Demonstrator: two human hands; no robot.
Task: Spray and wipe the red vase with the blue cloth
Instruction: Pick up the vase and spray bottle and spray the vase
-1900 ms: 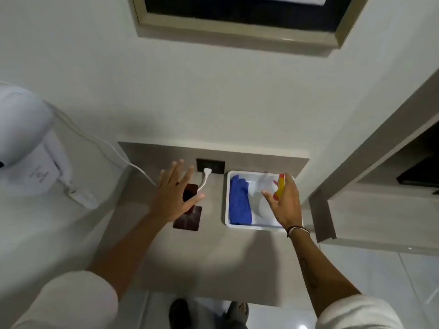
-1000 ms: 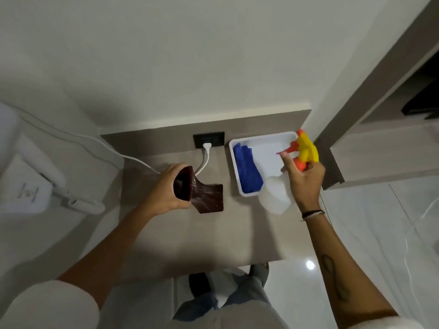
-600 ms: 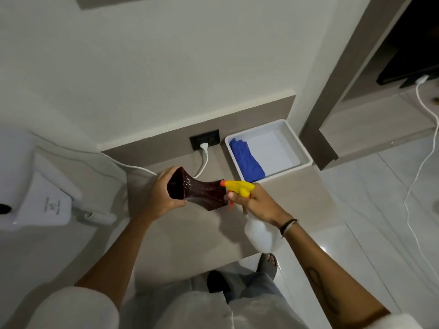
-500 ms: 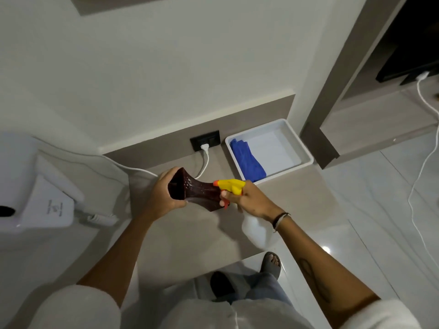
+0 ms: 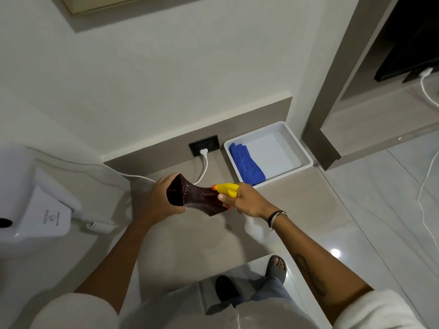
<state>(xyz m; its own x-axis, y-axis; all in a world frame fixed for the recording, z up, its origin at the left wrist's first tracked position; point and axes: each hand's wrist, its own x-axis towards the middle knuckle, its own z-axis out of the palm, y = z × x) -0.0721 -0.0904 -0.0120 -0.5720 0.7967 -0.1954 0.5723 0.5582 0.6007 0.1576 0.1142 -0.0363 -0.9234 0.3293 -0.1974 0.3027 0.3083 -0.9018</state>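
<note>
Left hand gripping tilted vase above table; right hand clutching spray bottle, nozzle beside vase; cloth lying in tray.

You have a beige bench set against the far wall, where a black wall socket takes a white plug whose cable trails down onto the surface. To the left a white wall-mounted hair dryer hangs with its coiled cord beside the bench edge. On the right lies glossy marble-look floor crossed by a loose white cable, and beyond it a dark screen stands on a low shelf.
</note>
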